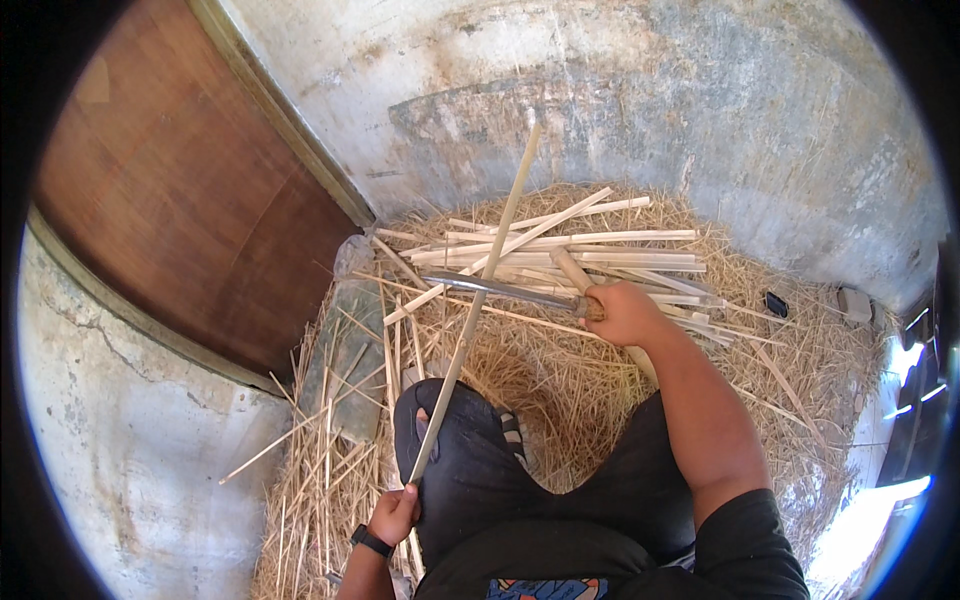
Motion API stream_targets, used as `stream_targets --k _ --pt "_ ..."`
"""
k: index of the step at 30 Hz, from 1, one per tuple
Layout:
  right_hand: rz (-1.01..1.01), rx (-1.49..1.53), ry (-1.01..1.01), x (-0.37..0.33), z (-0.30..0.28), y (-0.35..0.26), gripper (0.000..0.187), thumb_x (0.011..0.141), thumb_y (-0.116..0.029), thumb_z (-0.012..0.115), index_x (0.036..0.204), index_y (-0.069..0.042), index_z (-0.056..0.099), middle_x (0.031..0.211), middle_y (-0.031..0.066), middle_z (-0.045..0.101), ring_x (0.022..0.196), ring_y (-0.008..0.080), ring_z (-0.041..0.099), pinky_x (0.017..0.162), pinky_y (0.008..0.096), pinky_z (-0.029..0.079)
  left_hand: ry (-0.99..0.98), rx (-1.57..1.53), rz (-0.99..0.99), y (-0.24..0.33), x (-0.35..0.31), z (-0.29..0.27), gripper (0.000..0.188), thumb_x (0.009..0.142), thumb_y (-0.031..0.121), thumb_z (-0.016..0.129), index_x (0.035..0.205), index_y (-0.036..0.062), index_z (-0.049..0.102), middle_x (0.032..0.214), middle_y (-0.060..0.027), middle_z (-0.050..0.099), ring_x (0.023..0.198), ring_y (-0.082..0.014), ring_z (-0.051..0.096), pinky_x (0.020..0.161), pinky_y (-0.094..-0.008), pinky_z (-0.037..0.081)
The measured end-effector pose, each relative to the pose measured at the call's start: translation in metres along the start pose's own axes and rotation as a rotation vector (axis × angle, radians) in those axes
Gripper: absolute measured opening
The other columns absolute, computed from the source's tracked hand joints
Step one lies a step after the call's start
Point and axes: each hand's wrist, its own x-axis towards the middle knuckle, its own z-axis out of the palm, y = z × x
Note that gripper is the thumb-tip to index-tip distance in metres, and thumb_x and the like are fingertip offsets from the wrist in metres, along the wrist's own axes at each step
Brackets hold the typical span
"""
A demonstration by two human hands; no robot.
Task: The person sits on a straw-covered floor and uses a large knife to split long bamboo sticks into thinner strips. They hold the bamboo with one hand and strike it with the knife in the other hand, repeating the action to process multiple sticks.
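My left hand (pixel 394 516), with a dark watch on its wrist, is closed on the lower end of a long bamboo strip (pixel 462 350). The strip slants up over my left thigh, its far end pointing toward the wall. Closed around a short handle, my right hand (pixel 628 314) holds a knife (pixel 515 291) with a long metal blade pointing left. The blade crosses the strip near its middle; I cannot tell whether its edge has cut in. A thicker pale stick (pixel 570 268) lies beneath my right hand, partly hidden by it.
Beyond the knife lies a pile of pale split strips (pixel 620 238) on straw-like shavings (pixel 530 370). A black object (pixel 775 304) and a beige block (pixel 855 305) lie at right. Worn walls (pixel 620 90) and a brown wooden panel (pixel 190 190) bound the spot.
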Motion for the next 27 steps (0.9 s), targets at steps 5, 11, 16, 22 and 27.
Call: stream_targets --k 5,11,16,22,27 --pt "-0.005 0.01 0.036 -0.001 0.003 0.002 0.033 0.078 -0.03 0.078 0.099 -0.005 0.07 0.086 0.0187 0.069 0.083 0.0382 0.067 0.075 0.0463 0.052 0.002 -0.026 0.009 -0.002 0.001 0.001 0.065 0.106 0.049 0.042 0.057 0.0076 0.051 0.055 0.0006 0.048 0.051 -0.011 0.043 0.052 -0.0297 0.036" --pt "-0.014 0.002 0.014 0.0 0.004 0.003 0.037 0.078 -0.031 0.078 0.103 -0.005 0.07 0.088 0.021 0.069 0.083 0.0389 0.067 0.076 0.0464 0.052 -0.011 -0.021 0.012 0.001 0.0 0.001 0.065 0.106 0.051 0.042 0.058 0.0083 0.051 0.054 0.0009 0.047 0.051 -0.0106 0.042 0.052 -0.0294 0.035" --pt "0.009 0.002 -0.009 0.0 0.003 0.0 0.04 0.079 -0.032 0.078 0.107 -0.004 0.07 0.088 0.0221 0.068 0.083 0.0385 0.067 0.076 0.0463 0.052 0.004 -0.041 -0.005 0.003 -0.001 0.002 0.065 0.105 0.053 0.042 0.058 0.0088 0.051 0.054 0.0013 0.046 0.05 -0.0104 0.041 0.051 -0.0286 0.034" --pt "0.0 0.034 -0.017 -0.001 0.004 -0.001 0.043 0.079 -0.03 0.078 0.111 -0.003 0.069 0.088 0.0224 0.069 0.084 0.0383 0.068 0.076 0.0451 0.052 -0.006 -0.082 0.003 0.0 0.0 0.001 0.065 0.103 0.057 0.044 0.06 0.0086 0.051 0.055 0.001 0.047 0.05 -0.0107 0.041 0.051 -0.0282 0.034" --pt "0.017 0.071 -0.032 0.001 0.01 0.0 0.044 0.079 -0.029 0.078 0.112 0.0 0.068 0.089 0.0234 0.068 0.084 0.0385 0.068 0.077 0.0447 0.051 -0.033 -0.126 -0.011 -0.006 0.001 -0.001 0.065 0.101 0.06 0.045 0.061 0.0087 0.052 0.056 0.0009 0.047 0.051 -0.0108 0.042 0.051 -0.028 0.033"
